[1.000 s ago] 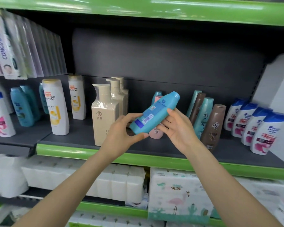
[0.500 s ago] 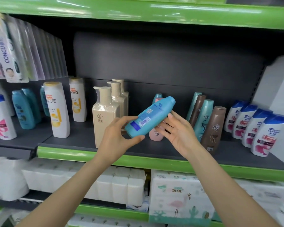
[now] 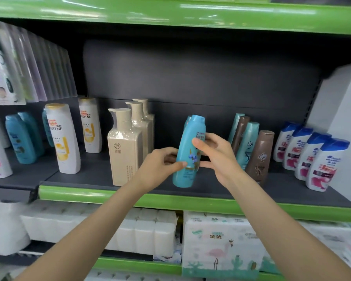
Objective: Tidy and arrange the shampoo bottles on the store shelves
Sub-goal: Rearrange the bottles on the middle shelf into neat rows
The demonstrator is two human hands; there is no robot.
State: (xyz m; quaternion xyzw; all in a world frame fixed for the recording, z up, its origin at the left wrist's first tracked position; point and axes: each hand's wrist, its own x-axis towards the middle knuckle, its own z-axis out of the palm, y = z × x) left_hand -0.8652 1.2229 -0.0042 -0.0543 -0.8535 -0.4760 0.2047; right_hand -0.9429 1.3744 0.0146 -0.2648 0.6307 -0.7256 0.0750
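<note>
Where half a second ago it lay tilted, barcode side up, across both palms, the glossy turquoise plastic shampoo bottle (image 3: 187, 153) now stands nearly upright, flower label facing out, base at the dark matte shelf deck (image 3: 85, 175); actual contact unclear. Left hand (image 3: 160, 165): thumb and curled fingers pinch the lower body. Right hand (image 3: 217, 157): thumb on the front, fingers wrapped round the back, mid-height. Both hands grip; neither has let go. Bottle shape: tall, rounded shoulders, flat cap, smooth sheen. It sits near the front, just behind the green glossy shelf lip (image 3: 130, 196). Left of it: cream square pump bottle (image 3: 124, 151), shrink-wrapped, crinkled film. Right: brown glossy tapered bottle (image 3: 260, 157), then teal slim bottle (image 3: 247, 145) behind it. Far right: white curved bottles with blue caps (image 3: 324, 163).
</note>
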